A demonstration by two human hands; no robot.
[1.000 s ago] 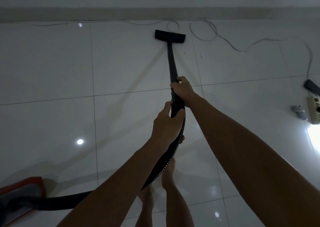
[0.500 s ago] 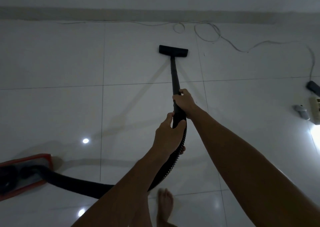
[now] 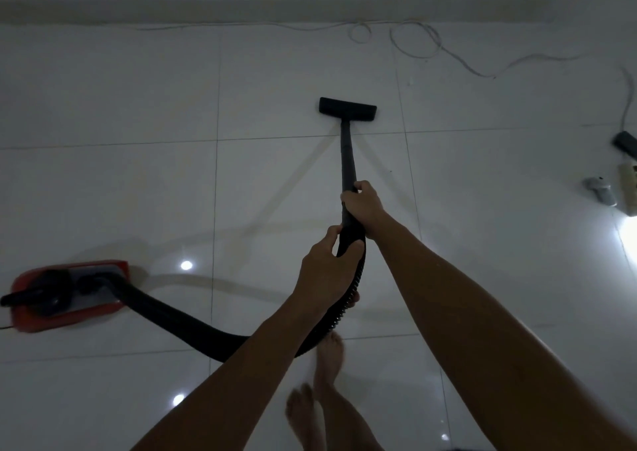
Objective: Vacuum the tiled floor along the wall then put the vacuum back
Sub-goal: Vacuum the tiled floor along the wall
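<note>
1. One view only, from a wide-angle camera worn on the person's head.
2. It looked forward and steeply down over both forearms at the tiled floor [image 3: 138, 192].
3. The far wall's skirting [image 3: 241, 11] ran across the top edge; bare feet [image 3: 329, 364] showed at the bottom.
4. Straight lines bowed near the edges.

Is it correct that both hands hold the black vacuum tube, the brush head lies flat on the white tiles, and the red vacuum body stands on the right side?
Not quite. The head view shows the red vacuum body on the left side, not the right. The rest holds: the left hand and right hand grip the tube, and the brush head lies flat on the tiles.
</note>
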